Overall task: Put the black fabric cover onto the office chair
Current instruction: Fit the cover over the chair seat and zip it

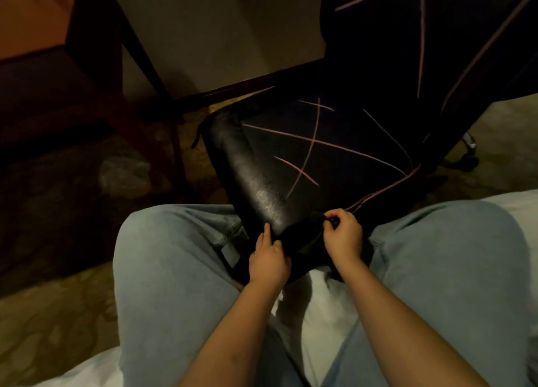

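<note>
Cover appearance: the black fabric cover (334, 142) is dark cloth crossed by thin pink lines, several of which meet in an X on the seat.
Cover location: it is spread over the seat and backrest (407, 37) of the office chair (364, 75), beyond the fingertips. Its near corner is bunched directly under the right hand.
Uncovered area: a strip of glossy black leather (256, 177) runs along the seat edge, beyond and to the left of the left index finger.
Right hand (342, 235): the fingers (339, 213) are curled together and clamped with the thumb on the bunched hem, at the seat's near corner.
Left hand (269, 258): the index finger (266, 232) is straight and lies on the bare leather beside the cover's edge. The other fingers are folded under, so it cannot be told whether they hold the cloth.
Between the hands: a dark fold of the cover spans from one thumb to the other.
Legs: knees in light blue jeans (163, 255) flank both hands, with the chair's near corner between them.
Bed (518, 200): white bedding lies below the wrists and to the right of the right knee.
Wooden frame (151, 66): dark legs stand beyond and to the left of the left fingers, close to the seat's far-left corner.
Caster (468, 142): it is visible past the seat, to the right of the right fingers.
Floor: patterned carpet (43, 314).
</note>
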A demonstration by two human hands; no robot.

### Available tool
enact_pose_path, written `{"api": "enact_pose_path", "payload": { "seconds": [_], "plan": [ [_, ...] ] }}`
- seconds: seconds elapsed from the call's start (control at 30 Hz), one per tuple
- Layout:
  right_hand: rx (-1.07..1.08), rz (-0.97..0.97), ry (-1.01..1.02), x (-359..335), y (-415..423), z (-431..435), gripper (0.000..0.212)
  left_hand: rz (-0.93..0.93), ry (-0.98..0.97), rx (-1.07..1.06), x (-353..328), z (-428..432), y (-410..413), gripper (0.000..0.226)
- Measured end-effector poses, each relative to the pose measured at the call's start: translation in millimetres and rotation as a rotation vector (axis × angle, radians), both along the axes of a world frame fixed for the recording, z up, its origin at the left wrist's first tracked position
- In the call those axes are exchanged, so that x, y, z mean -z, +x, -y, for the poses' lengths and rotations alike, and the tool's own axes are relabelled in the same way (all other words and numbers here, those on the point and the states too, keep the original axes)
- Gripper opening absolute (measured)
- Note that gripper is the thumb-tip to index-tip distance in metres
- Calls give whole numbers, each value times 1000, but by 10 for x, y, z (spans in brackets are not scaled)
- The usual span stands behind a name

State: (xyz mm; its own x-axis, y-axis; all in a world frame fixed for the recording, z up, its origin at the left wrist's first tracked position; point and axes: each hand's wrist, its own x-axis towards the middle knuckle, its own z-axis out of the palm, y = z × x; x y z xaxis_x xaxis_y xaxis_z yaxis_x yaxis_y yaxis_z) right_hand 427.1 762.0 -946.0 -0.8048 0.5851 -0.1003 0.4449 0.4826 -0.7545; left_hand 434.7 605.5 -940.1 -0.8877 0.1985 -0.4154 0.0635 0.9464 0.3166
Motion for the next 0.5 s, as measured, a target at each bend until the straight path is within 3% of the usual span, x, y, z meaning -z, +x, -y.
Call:
{"api": "enact_pose_path", "payload": {
  "seconds": [0.17, 0.4, 0.5],
  "plan": [
    [157, -82, 33, -40, -13, -123, 16, -31, 99, -23, -17, 52, -13, 32],
    [-340, 84, 196, -4, 89, 164, 14, -35, 112, -24, -17, -39, -1, 58],
    [-444, 143, 207, 27, 127, 251, 15, -17, 93, -9, -33, -31, 14, 60]
  ]
}}
